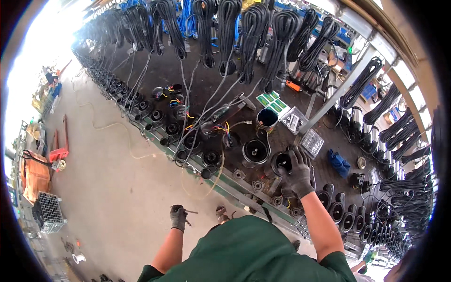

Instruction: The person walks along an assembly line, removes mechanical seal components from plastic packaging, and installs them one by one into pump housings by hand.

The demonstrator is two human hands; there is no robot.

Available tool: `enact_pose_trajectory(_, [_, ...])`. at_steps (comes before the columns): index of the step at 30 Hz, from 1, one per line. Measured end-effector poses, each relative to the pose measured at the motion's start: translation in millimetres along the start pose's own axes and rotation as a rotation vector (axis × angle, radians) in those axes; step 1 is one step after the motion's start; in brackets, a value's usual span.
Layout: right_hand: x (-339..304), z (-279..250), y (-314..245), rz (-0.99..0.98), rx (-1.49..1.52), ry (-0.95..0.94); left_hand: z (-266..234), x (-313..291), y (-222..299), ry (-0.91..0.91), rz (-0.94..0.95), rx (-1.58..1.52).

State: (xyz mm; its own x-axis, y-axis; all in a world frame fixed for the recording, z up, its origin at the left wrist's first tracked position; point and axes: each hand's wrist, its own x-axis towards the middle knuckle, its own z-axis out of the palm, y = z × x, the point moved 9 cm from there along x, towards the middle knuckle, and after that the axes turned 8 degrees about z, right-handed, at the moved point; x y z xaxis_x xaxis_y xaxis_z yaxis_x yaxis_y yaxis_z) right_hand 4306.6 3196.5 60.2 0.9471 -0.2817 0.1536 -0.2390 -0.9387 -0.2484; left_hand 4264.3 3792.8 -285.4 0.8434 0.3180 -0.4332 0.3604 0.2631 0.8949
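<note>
My left hand [177, 218], in a grey glove, hangs off the bench's near edge above the floor. Its fingers are closed round a thin metal rod-like tool [190, 212]; its exact kind is too small to tell. On the bench, my gloved right hand [299, 175] grips the right rim of a black round housing [280, 159], thumb toward its opening. A short pin shows inside the housing. Just left of it stands a larger black housing [256, 151] with a side loop and a central shaft. Behind that is an open dark cup [267, 118].
Coiled black cables [253, 37] hang in a row over the bench, their leads trailing to motor parts [191, 140]. Flat metal flanges [258, 186] line the near edge. A power-tool-like object [228, 109], green-white label sheets [273, 102], a parts tray [311, 143] and a blue cloth [338, 163] lie about.
</note>
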Motion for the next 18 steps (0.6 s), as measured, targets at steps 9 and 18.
enact_pose_trajectory(9, [60.9,75.1,-77.2,-0.091,0.022,-0.103,163.7,-15.7,129.7,-0.28,0.129,-0.205])
enact_pose_trajectory(18, [-1.6,3.0,-128.1,-0.175,0.809,-0.159,347.1,-118.7,221.8,-0.722,0.225,-0.171])
